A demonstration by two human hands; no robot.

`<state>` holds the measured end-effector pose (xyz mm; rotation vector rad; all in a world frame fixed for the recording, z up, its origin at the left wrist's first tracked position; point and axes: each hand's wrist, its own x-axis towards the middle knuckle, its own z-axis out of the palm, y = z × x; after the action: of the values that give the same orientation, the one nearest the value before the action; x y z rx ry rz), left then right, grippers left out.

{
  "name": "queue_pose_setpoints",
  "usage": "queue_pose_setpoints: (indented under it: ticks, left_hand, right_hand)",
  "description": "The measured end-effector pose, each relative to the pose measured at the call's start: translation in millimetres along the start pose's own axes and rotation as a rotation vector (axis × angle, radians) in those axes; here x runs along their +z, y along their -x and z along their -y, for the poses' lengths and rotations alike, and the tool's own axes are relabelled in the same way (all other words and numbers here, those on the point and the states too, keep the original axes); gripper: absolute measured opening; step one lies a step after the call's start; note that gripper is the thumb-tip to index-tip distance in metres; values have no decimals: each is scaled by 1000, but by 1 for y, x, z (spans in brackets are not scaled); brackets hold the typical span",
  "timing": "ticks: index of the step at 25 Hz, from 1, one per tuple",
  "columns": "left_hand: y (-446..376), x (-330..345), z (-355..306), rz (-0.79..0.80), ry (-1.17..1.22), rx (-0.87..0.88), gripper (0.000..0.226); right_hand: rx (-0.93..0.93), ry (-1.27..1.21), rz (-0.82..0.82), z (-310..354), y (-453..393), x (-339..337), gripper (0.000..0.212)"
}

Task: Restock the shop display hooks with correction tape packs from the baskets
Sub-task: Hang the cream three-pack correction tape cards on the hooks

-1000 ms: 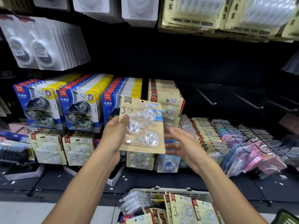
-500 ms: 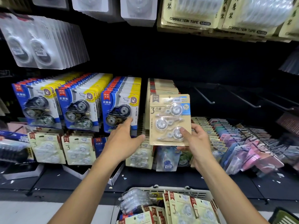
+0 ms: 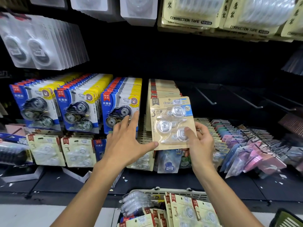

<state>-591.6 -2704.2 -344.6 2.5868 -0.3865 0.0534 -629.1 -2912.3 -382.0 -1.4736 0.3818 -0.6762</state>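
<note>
at the middle hook row, the right hand (image 3: 200, 145) pinches a beige 3-piece correction tape pack (image 3: 172, 122) before its full stack, the left hand (image 3: 126, 141) spread beside it; the white basket (image 3: 180, 193) below holds more, so restocking looks unfinished.

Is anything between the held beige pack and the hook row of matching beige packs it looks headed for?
Nothing visible. The right hand holds the beige pack directly before the matching beige row; the open left hand sits beside it, thumb touching its lower corner.
</note>
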Motion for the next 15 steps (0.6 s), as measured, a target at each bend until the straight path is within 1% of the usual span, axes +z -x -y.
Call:
queue_pose_setpoints:
  ticks: [2,5,8,10,11,13,15]
  left_hand:
    - [-1,2,-1,-32,-41,27,120]
    - [-1,3,-1,-36,-13,32,119]
    - [-1,5,-1,-35,-16,37,118]
    - [-1,6,-2,-36,-13,35,117]
    - [-1,6,-2,-34,-5,35,116]
    - [-1,8,-2,-23,7,39,115]
    - [-1,10,-1,-2,6,48,115]
  right_hand:
    - [-9,16,22,1,4,1,29]
    - [-19,32,53,4,5,2,30]
    - [-62,47,-2,4,5,1,27]
    - [-80,103,-40,-2,4,1,21]
    - [-72,145,-24,-5,3,3,16]
    - [2,181,74,-11,-1,3,11]
    - [124,127,207,-19,-8,1,24]
